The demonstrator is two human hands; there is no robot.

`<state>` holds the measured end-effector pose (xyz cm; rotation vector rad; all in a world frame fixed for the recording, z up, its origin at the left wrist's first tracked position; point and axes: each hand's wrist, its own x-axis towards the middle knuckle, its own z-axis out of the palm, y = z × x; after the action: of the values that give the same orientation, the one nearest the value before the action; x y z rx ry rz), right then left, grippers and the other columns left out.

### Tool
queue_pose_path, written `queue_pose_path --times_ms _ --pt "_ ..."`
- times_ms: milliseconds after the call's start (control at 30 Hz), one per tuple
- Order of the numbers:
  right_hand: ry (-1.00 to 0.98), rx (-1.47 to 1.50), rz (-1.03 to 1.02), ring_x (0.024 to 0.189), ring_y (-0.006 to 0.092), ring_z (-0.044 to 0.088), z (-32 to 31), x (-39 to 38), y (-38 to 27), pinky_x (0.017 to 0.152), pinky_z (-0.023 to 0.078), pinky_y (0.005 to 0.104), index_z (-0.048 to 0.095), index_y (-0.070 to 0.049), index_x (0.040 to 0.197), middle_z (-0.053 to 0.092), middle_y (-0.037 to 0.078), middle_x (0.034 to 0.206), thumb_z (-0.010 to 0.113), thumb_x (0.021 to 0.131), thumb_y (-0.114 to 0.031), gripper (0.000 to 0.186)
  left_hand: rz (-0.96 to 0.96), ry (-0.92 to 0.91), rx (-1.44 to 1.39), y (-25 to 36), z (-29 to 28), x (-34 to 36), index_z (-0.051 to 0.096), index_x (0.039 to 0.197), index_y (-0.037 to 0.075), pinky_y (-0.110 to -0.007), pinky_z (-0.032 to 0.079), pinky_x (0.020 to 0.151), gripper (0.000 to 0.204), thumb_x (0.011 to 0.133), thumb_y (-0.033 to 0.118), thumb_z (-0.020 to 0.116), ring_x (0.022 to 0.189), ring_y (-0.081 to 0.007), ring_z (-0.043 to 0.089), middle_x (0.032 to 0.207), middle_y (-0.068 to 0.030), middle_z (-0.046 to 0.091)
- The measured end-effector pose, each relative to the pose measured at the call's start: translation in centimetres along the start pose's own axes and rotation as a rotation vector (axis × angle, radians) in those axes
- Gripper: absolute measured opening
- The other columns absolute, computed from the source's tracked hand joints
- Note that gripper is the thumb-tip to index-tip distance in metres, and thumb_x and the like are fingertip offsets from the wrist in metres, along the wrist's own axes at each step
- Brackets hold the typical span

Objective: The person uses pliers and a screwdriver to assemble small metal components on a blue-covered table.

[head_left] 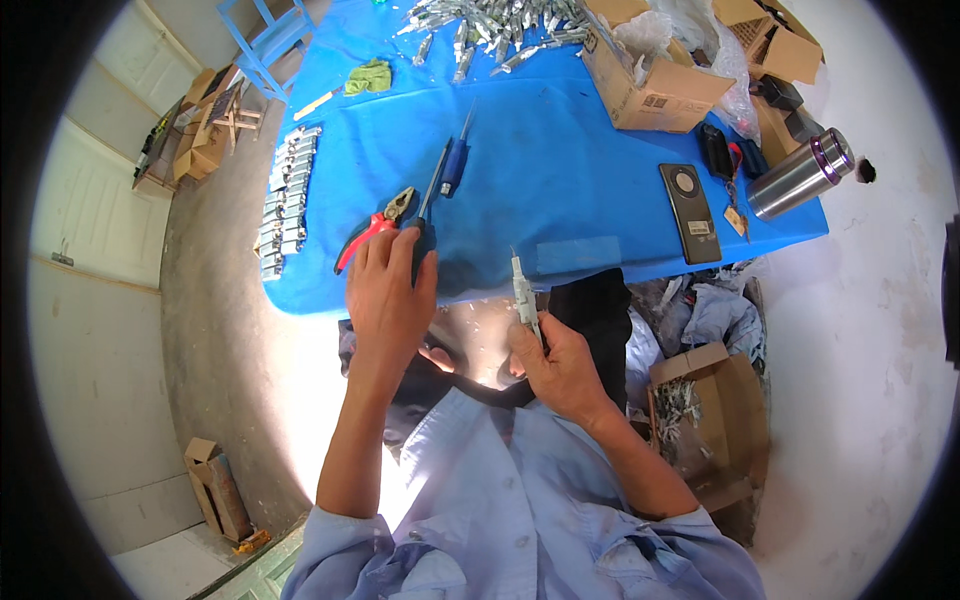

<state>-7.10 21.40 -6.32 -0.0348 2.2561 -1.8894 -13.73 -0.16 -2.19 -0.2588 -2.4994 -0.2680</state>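
My right hand (562, 368) grips a slim, light grey mechanical part (524, 292) by its lower end, thumb against it. The part points up and away, with a thin tip, just off the near table edge. My left hand (388, 295) rests at the table's near edge with fingers stretched out and thumb apart. Its fingertips lie at a pair of pliers (396, 207) with red handles and at the black handle of a long screwdriver (426, 236); whether they touch these I cannot tell. A second screwdriver (454, 167) with a blue handle lies just beyond.
A row of similar parts (288, 195) lines the left of the blue-covered table (540, 130). More are heaped (490, 22) at the far side. A cardboard box (660, 95), a phone (689, 212), keys (735, 190) and a steel bottle (800, 175) sit right. A carton (735, 410) stands below.
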Motion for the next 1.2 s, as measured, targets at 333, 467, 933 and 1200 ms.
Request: queue_pose_path --times_ms 333,467,933,1200 --pt "-0.013 -0.409 -0.298 0.056 0.0353 0.065 3.6 -0.6 -2.9 0.052 0.049 0.045 0.058 -0.005 0.081 0.063 0.015 0.065 0.069 0.094 -0.032 0.032 -0.944 -0.287 -1.319 3.1 -3.1 -5.3 0.071 0.1 0.001 -0.02 0.041 0.059 0.027 0.097 0.028 0.07 0.067 -0.0025 0.055 0.074 0.0023 0.065" --pt "-0.068 -0.558 -0.364 0.059 0.0326 0.067 4.7 -0.7 -2.9 0.051 0.049 0.0432 0.06 -0.006 0.083 0.066 0.013 0.07 0.072 0.091 -0.031 0.029 -1.011 -0.168 -1.325 2.6 -3.1 -6.9 0.069 0.087 0.004 -0.019 0.034 0.052 0.025 0.098 0.026 0.069 0.058 -0.001 0.049 0.064 0.0051 0.058" --pt "-0.187 -0.175 -0.279 0.064 0.0185 0.068 5.1 0.3 -2.3 0.054 0.05 0.0315 0.066 -0.006 0.111 0.068 0.008 0.081 0.072 0.091 -0.03 0.032 -1.147 0.027 -1.434 0.3 -3.4 -8.4 0.067 0.102 -0.001 -0.022 0.048 0.054 0.032 0.107 0.027 0.054 0.057 -0.0089 0.058 0.075 -0.0049 0.064" --pt "-0.265 0.493 0.042 0.083 0.0058 0.063 3.9 0.0 0.0 0.064 0.049 0.0193 0.057 -0.001 0.13 0.068 0.005 0.102 0.061 0.1 -0.005 0.031 -1.365 0.018 -1.803 1.4 -3.3 -8.6 0.064 0.112 -0.001 -0.021 0.054 0.058 0.033 0.107 0.03 0.053 0.074 -0.0127 0.068 0.092 -0.0087 0.07"
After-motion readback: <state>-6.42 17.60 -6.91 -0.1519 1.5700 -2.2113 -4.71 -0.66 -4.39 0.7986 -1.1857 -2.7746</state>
